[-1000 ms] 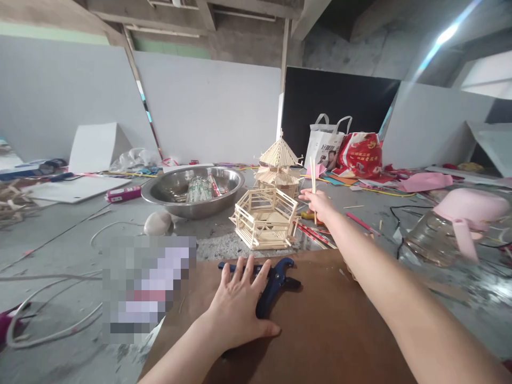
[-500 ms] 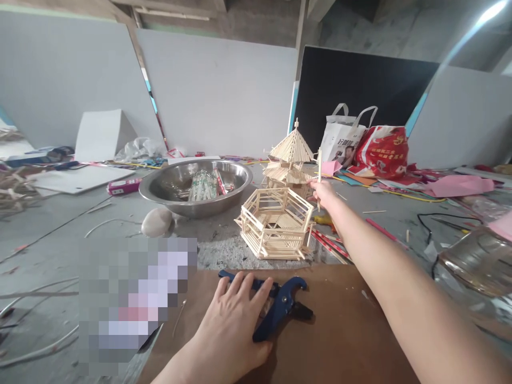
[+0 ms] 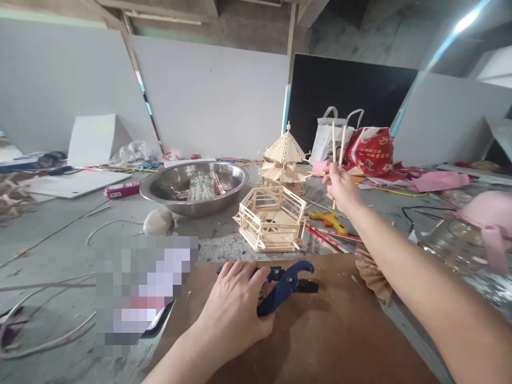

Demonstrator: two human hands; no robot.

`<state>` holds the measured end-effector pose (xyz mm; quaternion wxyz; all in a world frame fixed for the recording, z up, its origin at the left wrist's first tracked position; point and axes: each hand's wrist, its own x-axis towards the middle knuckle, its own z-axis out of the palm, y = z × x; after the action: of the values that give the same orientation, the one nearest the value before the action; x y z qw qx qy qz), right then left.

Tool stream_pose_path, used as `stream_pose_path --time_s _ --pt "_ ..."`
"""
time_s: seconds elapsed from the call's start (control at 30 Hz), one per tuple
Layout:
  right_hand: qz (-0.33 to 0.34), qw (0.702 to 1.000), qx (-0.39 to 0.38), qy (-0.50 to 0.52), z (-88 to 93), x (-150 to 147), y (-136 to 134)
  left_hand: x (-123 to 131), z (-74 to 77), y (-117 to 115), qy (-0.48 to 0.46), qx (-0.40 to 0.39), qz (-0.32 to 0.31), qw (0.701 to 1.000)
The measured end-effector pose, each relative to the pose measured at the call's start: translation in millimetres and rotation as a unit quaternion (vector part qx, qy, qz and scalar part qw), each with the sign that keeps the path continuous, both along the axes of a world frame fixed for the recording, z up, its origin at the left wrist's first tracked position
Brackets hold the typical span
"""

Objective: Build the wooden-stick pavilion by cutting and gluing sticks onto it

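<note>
My left hand [image 3: 240, 298] is closed over the handles of a blue pipe cutter [image 3: 285, 285], whose hooked jaw points away to the right. The cutter rests on a brown board [image 3: 320, 330]. Farther out on the right, my right hand [image 3: 342, 188] is raised and closed around two thin wooden sticks [image 3: 343, 144] that stand nearly upright. Left of that hand sits a tiered pagoda model [image 3: 286, 149] built of sticks. In front of it lies a hexagonal stick frame [image 3: 272, 224] with open railings. Below my right hand is a yellow glue gun [image 3: 328, 220].
A steel basin [image 3: 160, 192] with bundled sticks stands at left, near a pale stone-like lump [image 3: 157, 222]. Red patterned sticks [image 3: 320, 237] lie beside the frame. Bags [image 3: 370, 152] stand at the back right, with a clear plastic container [image 3: 456, 240] nearer. Cables [image 3: 48, 285] trail at left.
My right hand has moved right from beside the pagoda, and two separate sticks now show in it. My left hand stays on the cutter. The view has turned slightly right.
</note>
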<state>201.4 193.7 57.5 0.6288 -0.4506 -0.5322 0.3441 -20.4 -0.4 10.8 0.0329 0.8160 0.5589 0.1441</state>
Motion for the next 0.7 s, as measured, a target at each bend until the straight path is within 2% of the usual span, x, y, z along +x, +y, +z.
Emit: stream_pose_path --time_s 0.07,0.13,0.2,0.27,0.37,0.43,0.5,0.7 --pt "0.074 0.996 0.04 0.024 8.3 5 -45 0 5.6 -1 -0.041 0.014 0.008 0.999" --pt "0.136 0.99 0.027 0.034 6.7 9 -90 -1 10.6 -1 -0.099 0.013 0.033 0.995" --pt "0.158 0.987 -0.015 0.039 -5.1 11 -125 0 14.2 -2 -0.16 -0.01 0.055 0.985" --pt "0.169 0.982 -0.071 0.047 -23.6 11 -147 1 15.5 -2 -0.209 -0.032 0.052 0.976" --pt "0.215 0.965 -0.135 0.065 -51.5 7 -155 2 13.5 -1 -0.24 -0.039 0.031 0.969" --pt "0.225 0.96 -0.148 0.073 -62.6 3 -152 3 11.2 0 -0.245 -0.046 0.027 0.968" --pt "0.222 0.962 -0.144 0.072 -65.7 -1 -147 2 9.7 1 -0.251 -0.056 0.022 0.966" --pt "0.212 0.969 -0.121 0.029 -57.4 -10 -138 2 11.2 3 -0.236 -0.063 0.025 0.969"
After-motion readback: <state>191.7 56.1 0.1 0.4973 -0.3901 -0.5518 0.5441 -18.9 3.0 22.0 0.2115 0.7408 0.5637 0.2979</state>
